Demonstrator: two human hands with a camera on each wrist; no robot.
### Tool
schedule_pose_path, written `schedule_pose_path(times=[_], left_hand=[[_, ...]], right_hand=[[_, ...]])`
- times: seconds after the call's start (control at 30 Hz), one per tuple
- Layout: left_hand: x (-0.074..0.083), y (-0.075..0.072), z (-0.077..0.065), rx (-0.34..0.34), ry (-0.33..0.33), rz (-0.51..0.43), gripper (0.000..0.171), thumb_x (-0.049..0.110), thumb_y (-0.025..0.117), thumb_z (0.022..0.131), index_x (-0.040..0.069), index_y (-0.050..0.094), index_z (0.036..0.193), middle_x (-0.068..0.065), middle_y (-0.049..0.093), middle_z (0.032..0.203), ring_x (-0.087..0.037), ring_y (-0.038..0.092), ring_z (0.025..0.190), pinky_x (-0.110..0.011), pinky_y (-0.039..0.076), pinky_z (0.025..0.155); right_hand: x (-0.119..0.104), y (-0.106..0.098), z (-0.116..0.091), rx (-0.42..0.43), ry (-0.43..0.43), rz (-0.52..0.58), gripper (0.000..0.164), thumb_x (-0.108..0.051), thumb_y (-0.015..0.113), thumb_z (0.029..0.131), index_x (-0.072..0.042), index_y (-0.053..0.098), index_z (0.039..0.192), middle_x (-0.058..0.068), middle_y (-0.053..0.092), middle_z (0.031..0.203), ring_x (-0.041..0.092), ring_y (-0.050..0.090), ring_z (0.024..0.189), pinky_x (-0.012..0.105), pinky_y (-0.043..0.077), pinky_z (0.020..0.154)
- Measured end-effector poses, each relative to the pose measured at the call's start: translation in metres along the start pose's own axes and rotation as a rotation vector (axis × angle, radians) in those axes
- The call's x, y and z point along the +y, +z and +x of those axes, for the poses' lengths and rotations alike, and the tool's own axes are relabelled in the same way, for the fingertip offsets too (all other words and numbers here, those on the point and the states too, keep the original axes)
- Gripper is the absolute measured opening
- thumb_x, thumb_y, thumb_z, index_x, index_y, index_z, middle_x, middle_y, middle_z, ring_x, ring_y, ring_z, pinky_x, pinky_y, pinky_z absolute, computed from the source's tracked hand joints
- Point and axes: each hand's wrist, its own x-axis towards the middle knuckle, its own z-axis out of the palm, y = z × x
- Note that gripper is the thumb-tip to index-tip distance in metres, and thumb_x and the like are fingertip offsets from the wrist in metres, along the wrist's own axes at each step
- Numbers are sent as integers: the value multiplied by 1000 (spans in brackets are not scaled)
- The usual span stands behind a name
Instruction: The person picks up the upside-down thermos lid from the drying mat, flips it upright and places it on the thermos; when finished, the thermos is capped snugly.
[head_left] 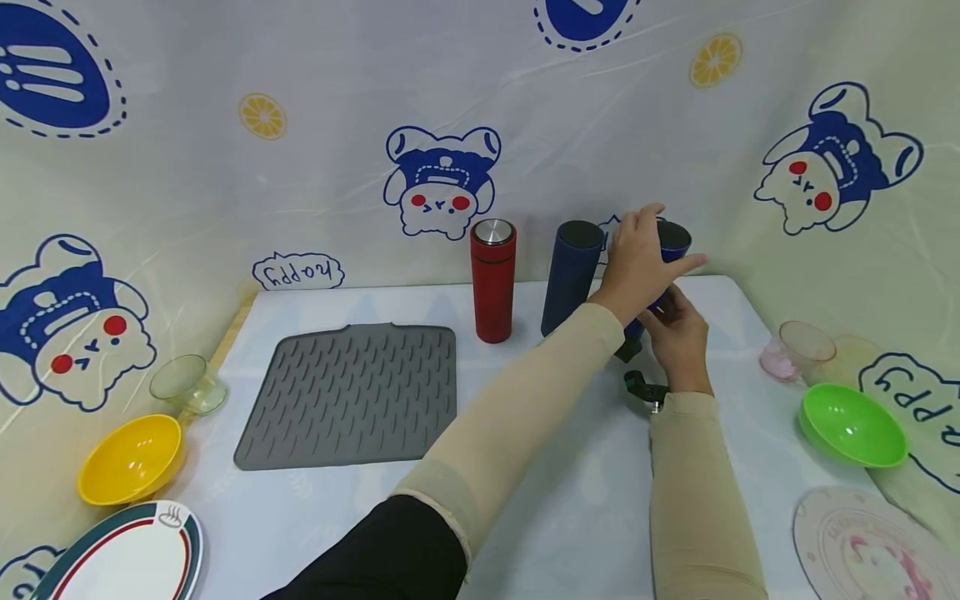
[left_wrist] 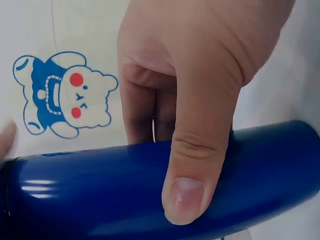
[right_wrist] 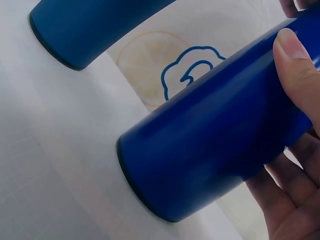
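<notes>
A glossy blue thermos bottle with a dark top is held at the back right of the table, its lower part partly hidden by the hands. My right hand grips it around the middle, thumb on the near side and fingers behind, as the left wrist view shows. Near the bottle's top, my left hand has its fingers and thumb spread apart; whether it touches the bottle I cannot tell. In the right wrist view the bottle's base is close to the table; contact is unclear. Just left stands a dark blue bottle.
A red thermos stands left of the dark blue bottle. The grey ridged mat lies left of centre. A yellow bowl, green glass and plate are left; a green bowl, pink cup and plate right.
</notes>
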Motion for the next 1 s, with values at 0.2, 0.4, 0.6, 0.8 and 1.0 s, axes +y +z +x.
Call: schedule_pose_path(times=[0.2,0.4,0.6,0.8,1.0], left_hand=[[-2,-4,0,16,30,-35,83,56,66,79,21,29,144,8,41,135,-4,41,117,-15,35,93],[-4,-9,1,-99,51,-210,80,43,70,81,24,25,145,9,39,138,1,38,121,-13,36,92],[-2,-7,1,-87,33,-211,85,47,69,81,28,18,147,11,31,141,0,32,124,-17,34,95],[3,-6,-1,55,-16,-67,90,65,67,71,25,31,143,10,39,134,-7,36,117,-18,37,92],[0,-8,-2,67,-7,-184,80,51,76,71,22,39,136,10,49,120,-2,46,104,-12,42,80]], right_hand=[[-4,0,1,-15,38,-51,61,-34,67,86,-37,40,141,-3,49,135,15,48,120,30,42,94],[-9,-3,1,-43,82,-53,71,-43,67,82,-38,33,144,-6,42,141,16,45,123,34,40,96],[-7,-3,1,-22,77,-35,67,-39,68,83,-37,37,142,-4,46,138,16,48,121,33,41,95],[-4,0,1,-6,24,14,61,-33,68,85,-34,42,140,-2,49,135,15,49,120,30,42,93],[-2,-2,1,-22,52,-33,65,-42,67,83,-36,39,141,-1,48,136,15,49,120,32,41,95]])
